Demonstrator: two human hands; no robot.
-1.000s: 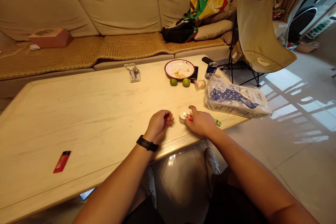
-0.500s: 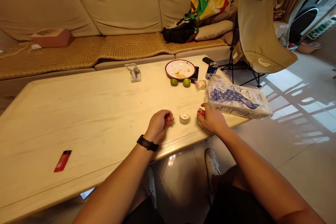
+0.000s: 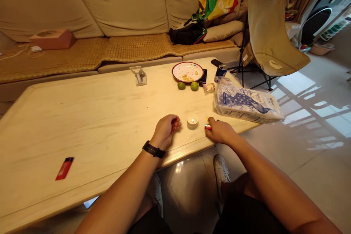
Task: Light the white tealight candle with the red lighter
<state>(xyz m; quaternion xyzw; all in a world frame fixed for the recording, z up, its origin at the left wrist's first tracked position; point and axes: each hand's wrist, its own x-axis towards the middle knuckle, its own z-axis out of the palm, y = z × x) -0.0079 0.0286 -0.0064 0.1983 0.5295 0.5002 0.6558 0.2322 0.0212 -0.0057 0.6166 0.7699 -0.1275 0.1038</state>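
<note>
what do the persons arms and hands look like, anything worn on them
Both arms are bare, with no sleeves, and the left hand and right hand wear no gloves. A black wristband sits on the left wrist; the right wrist shows nothing worn.

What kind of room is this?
It looks like a living room in someone's home. There is a big beige sofa, a long low table with a plate on it, and a folding camp chair nearby.

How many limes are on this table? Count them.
2: one lime and a second lime, side by side just below the plate on the table.
</note>
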